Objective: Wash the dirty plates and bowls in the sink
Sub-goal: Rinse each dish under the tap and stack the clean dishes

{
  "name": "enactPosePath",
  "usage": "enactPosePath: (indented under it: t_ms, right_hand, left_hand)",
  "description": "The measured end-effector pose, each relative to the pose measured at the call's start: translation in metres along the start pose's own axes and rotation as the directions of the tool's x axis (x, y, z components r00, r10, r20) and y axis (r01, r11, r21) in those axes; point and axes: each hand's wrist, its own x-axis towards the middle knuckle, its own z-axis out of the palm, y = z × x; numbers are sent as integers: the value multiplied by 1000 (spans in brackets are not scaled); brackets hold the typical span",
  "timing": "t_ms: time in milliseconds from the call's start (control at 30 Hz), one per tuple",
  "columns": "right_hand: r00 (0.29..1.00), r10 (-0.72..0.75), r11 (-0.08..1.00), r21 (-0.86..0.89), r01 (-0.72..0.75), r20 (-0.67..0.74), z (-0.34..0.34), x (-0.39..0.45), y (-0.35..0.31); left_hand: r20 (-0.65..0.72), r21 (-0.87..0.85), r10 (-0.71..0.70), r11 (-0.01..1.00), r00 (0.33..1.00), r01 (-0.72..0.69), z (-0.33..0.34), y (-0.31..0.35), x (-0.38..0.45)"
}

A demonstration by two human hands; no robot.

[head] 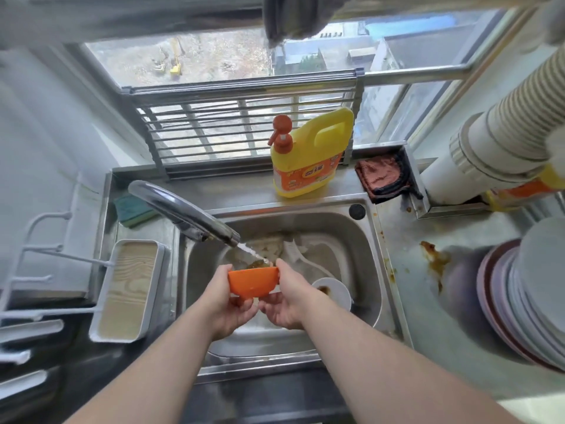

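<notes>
An orange bowl is held over the steel sink, tilted away from me under the running tap. Water streams into it and brown sauce shows at its rim. My left hand grips the bowl's left side and underside. My right hand grips its right side, thumb on the rim. In the basin below lie a small white dish with a brown stain and other dirty white dishes near the back.
A yellow detergent bottle stands behind the sink, a green sponge at back left, a red cloth at back right. A stack of plates sits on the right counter beside sauce spills. A white rack tray is at left.
</notes>
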Motion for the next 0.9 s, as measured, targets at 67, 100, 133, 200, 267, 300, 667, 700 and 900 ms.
enactPosePath:
  t_ms: [67, 100, 133, 200, 267, 300, 667, 700, 900]
  right_hand:
    - [991, -91, 991, -106, 81, -96, 6, -8, -6]
    - [971, -193, 960, -229, 158, -141, 8, -9, -9]
    - [933, -324, 892, -377, 248, -154, 10, -10, -11]
    - [839, -529, 698, -628, 345, -127, 13, -21, -15]
    - [781, -618, 562, -745, 360, -89, 13, -38, -17]
    - [765, -641, 508, -780, 365, -59, 10, -45, -18]
    - [831, -547, 812, -306, 497, -100, 10, -29, -8]
    - [846, -522, 839, -244, 486, -109, 15, -24, -8]
    - [864, -502, 852, -190, 487, -36, 42, -14, -6]
  left_hand:
    - [95, -65, -92, 993, 991, 98, -3, -3, 1]
    - [138, -73, -112, 990, 984, 123, -3, -6, 2]
    - [173, -84, -118, 987, 978, 134, -2, -10, 3]
    - [218, -140, -109, 980, 970, 141, 6, -16, 1]
    - [268, -214, -84, 966, 960, 144, 15, -18, -4]
    - [298, -242, -67, 960, 952, 143, 18, -17, -5]
    - [314, -52, 379, 922, 870, -383, 14, 25, -39]
    - [306, -16, 426, 897, 852, -443, 9, 27, -43]
    - [285, 279, 682, 613, 674, -739, -18, 30, -43]
